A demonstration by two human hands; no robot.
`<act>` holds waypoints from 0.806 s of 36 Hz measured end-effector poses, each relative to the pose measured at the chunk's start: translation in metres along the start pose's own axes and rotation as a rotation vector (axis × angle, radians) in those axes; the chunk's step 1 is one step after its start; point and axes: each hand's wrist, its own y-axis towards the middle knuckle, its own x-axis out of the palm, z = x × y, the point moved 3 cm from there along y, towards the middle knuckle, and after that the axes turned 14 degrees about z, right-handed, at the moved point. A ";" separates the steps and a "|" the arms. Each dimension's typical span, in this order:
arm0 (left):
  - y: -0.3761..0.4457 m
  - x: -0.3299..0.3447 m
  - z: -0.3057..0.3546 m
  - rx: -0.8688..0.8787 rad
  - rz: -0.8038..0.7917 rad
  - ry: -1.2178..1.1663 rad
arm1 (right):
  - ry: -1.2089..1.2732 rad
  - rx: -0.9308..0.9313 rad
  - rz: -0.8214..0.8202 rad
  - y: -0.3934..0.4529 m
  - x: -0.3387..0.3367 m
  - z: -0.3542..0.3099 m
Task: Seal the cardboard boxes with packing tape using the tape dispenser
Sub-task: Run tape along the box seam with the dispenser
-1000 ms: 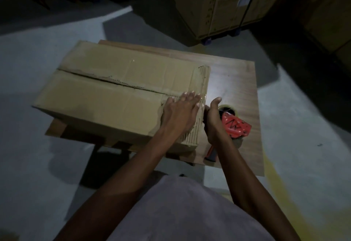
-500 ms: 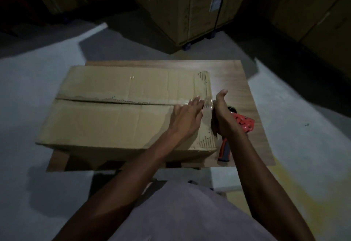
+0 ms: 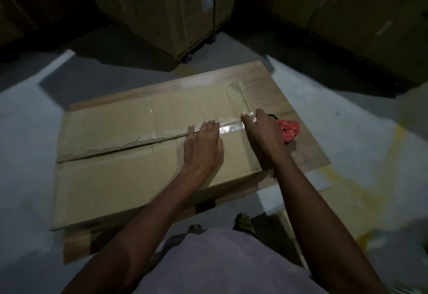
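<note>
Cardboard box (image 3: 129, 154) lies flat on a low wooden surface (image 3: 273, 85), filling most of it and overhanging its left and near edges. Its two top flaps meet in a ragged seam (image 3: 129, 144) that runs from the left end toward the right. A shiny strip of clear packing tape (image 3: 230, 125) covers the right part of that seam, reaching the box's right edge.

The left hand (image 3: 203, 145) lies palm down on the box top with its fingers straight, the fingertips pressing on the left end of the tape strip. The right hand (image 3: 261, 131) is at the box's right end, fingers bent over the tape where it meets the edge; the red tape dispenser (image 3: 288, 130) shows just beyond it, over the bare right side of the surface, and whether the hand grips it cannot be told.

Large stacked cartons (image 3: 166, 4) stand on the grey floor (image 3: 347, 120) at the far side, in deep shadow.
</note>
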 end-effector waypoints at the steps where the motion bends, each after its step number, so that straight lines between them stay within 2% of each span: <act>1: 0.000 0.000 0.001 0.000 -0.012 -0.004 | 0.016 -0.008 0.012 0.003 -0.001 0.001; 7: 0.002 0.002 0.003 -0.005 -0.046 0.003 | 0.024 0.011 0.078 0.009 -0.003 0.003; 9: 0.002 0.003 0.004 -0.005 -0.039 0.008 | 0.016 0.027 0.047 0.005 -0.004 0.000; 12: 0.004 0.005 0.008 -0.023 -0.038 0.043 | -0.051 -0.044 0.009 0.006 -0.005 -0.001; 16: 0.007 0.012 0.010 -0.083 -0.059 0.047 | 0.037 -0.072 0.009 0.024 -0.006 0.000; 24: 0.013 0.017 0.021 -0.161 -0.067 0.092 | 0.074 -0.006 -0.030 0.048 -0.001 0.008; 29: 0.012 0.016 0.022 -0.190 -0.026 0.073 | -0.004 -0.026 -0.142 0.048 0.001 0.006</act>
